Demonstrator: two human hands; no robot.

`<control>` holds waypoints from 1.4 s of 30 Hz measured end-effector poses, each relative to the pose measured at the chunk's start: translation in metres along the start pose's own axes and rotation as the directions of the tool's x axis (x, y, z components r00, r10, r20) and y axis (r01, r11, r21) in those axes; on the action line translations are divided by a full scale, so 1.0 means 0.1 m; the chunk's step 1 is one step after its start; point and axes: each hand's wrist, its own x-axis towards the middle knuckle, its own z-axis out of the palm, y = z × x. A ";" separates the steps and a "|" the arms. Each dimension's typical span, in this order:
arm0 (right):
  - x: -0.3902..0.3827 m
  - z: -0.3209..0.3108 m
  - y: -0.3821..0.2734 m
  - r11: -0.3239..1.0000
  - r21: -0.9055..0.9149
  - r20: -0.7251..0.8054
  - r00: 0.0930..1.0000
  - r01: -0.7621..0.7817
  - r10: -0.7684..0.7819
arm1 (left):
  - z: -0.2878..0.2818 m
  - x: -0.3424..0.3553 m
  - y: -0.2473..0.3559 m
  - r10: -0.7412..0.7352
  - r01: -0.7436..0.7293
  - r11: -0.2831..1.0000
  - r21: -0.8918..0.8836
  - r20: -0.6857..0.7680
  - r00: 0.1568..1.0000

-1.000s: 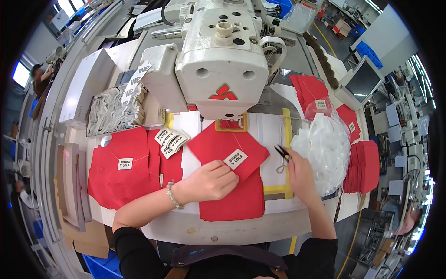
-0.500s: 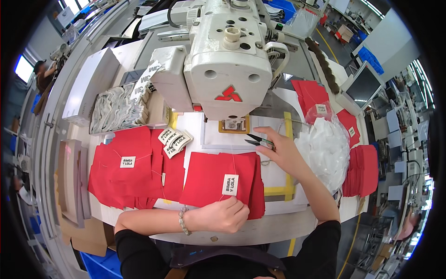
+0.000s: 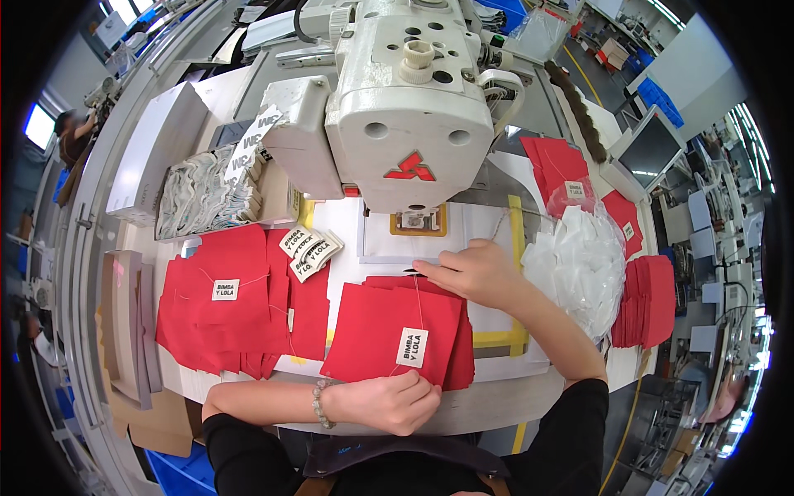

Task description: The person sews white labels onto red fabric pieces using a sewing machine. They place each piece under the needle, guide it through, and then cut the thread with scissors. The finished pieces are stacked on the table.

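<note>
A stack of red fabric pieces (image 3: 368, 326) lies in front of me, a white label with black print (image 3: 411, 347) on its top piece. From the label's lower corner a thin thread (image 3: 393, 369) runs to my left hand (image 3: 389, 403), closed in a pinch at the stack's near edge. Another thread end reaches from the label toward the far edge. There my right hand (image 3: 480, 273) is closed around thread snips (image 3: 411, 271); only their dark tip shows, close to that thread. Beyond both hands stands a white sewing machine (image 3: 405, 116) with a metal clamp plate (image 3: 418, 223).
More labelled red pieces (image 3: 207, 322) lie at left beside loose labels (image 3: 308, 255) and a box of white label strips (image 3: 211, 190). A bag of white pieces (image 3: 573, 269) and red stacks (image 3: 643, 302) stand at right. A small screen (image 3: 653, 151) is behind them.
My right hand has brought the snips leftward and nearer, from before the clamp plate to the thread at the stack's far edge. My left hand has shifted slightly toward me.
</note>
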 end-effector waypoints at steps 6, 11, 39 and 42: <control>0.01 0.18 -0.04 1.000 0.002 -0.156 0.988 0.013 -0.012 | 0.00 -0.12 -0.05 0.176 -0.177 0.981 0.085 0.022 0.984; -0.12 0.09 -0.06 0.999 -0.012 -0.101 0.994 -0.030 0.029 | -0.03 -0.36 -0.04 0.233 -0.238 0.966 0.100 0.055 0.971; -0.85 -0.17 -0.27 0.883 -0.053 -0.120 0.881 -0.465 0.457 | -0.39 -1.28 0.09 -0.091 0.028 0.957 0.290 0.207 0.974; -0.97 -0.17 -0.30 0.852 -0.101 -0.129 0.855 -0.514 0.502 | -0.38 -1.33 0.12 -0.163 0.096 0.941 0.324 0.186 0.969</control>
